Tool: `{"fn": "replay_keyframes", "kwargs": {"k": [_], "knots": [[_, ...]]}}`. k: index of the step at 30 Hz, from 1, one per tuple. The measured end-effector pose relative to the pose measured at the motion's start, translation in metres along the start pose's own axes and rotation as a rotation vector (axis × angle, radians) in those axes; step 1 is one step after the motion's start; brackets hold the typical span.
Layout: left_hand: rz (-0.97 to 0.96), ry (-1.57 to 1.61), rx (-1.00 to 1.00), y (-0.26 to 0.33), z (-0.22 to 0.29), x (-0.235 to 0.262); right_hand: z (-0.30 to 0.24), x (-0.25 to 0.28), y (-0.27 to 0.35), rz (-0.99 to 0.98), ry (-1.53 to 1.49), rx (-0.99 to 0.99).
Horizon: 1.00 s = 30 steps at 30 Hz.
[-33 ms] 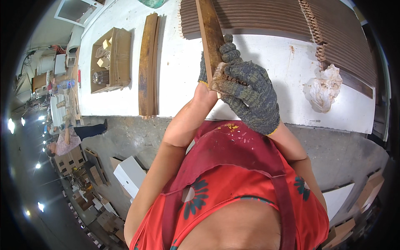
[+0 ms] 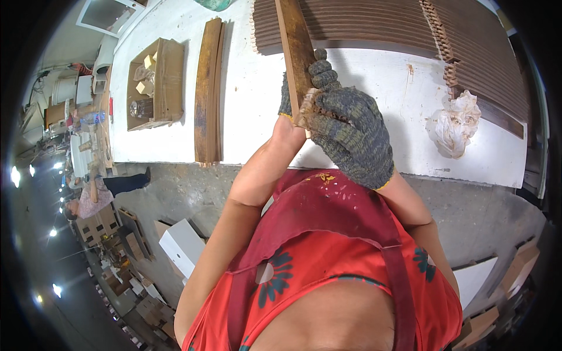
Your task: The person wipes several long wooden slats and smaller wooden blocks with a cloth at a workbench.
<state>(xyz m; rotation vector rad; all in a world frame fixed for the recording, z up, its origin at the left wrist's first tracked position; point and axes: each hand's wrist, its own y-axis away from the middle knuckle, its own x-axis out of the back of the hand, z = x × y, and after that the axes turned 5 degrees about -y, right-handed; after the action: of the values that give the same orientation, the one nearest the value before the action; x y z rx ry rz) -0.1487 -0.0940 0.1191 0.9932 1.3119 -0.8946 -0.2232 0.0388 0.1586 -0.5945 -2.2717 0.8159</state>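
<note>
My left hand (image 2: 285, 98), in a dark knitted glove, is closed on a long brown wooden strip (image 2: 297, 50), mostly hidden behind it. The strip stands tilted, its near end towards me and its far end running out at the top edge. My right hand (image 2: 356, 126), gloved alike, is closed around a crumpled, brown-stained cloth (image 2: 310, 105) pressed against the near end of the strip. Part of that cloth is covered by the fingers. Beneath both hands lies a white tabletop (image 2: 252, 117).
Two brown strips (image 2: 208, 93) lie left, beside a cardboard box (image 2: 170, 82) holding pale blocks and a jar. Many strips (image 2: 374, 26) in rows cover the far right. A stained crumpled wad (image 2: 459, 124) sits near the right edge. Another person (image 2: 96, 196) stands far left.
</note>
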Motion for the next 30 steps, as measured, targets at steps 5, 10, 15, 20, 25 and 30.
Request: {"fn": "replay_keyframes", "kwargs": {"k": [5, 10, 15, 20, 25, 30], "knots": [[0.067, 0.048, 0.004, -0.009, 0.012, 0.034, -0.005, 0.017, 0.015, -0.109, 0.208, 0.051], [0.0, 0.022, 0.069, -0.016, 0.008, 0.007, 0.01, 0.033, 0.05, -0.107, 0.167, -0.17], [0.03, 0.054, 0.037, -0.016, 0.005, 0.014, -0.004, 0.021, 0.013, 0.007, -0.055, -0.102], [0.118, -0.095, -0.03, -0.012, 0.021, 0.045, 0.006, -0.004, 0.009, -0.136, 0.001, 0.017], [-0.212, 0.074, 0.09, -0.015, 0.023, 0.035, 0.027, 0.019, 0.057, -0.126, 0.099, -0.155], [0.254, -0.158, -0.233, -0.002, 0.035, 0.016, 0.025, 0.025, 0.076, 0.127, -0.043, -0.465]]}}
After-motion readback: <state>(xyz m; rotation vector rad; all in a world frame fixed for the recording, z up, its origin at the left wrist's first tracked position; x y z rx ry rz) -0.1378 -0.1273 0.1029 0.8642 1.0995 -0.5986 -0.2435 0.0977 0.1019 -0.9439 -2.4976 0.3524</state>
